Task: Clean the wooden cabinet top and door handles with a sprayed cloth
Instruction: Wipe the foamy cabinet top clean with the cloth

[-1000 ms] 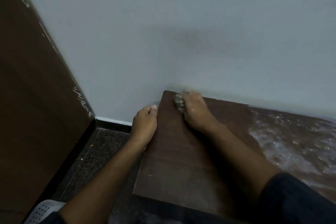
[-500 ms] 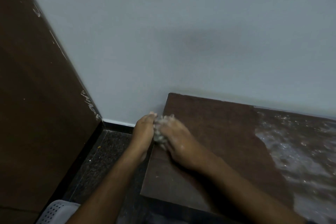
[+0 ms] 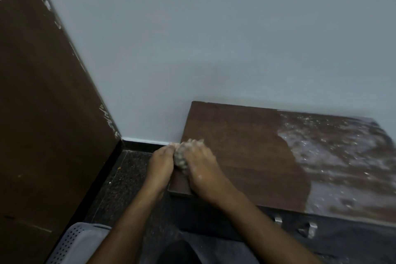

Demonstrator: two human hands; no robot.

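Now both hands meet at the cabinet top's (image 3: 240, 148) left edge, right hand (image 3: 201, 169) gripping the cloth (image 3: 182, 156) (crumpled, dusty), left hand (image 3: 161, 165) cupped straight-fingered against it.

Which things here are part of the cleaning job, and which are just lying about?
Part of the job:
- cloth, bunched between both hands at the left edge
- cabinet top, right part dusty
- door handles
- left hand, right hand

Just lying about:
- perforated basket on the floor
- brown door panel
- wall
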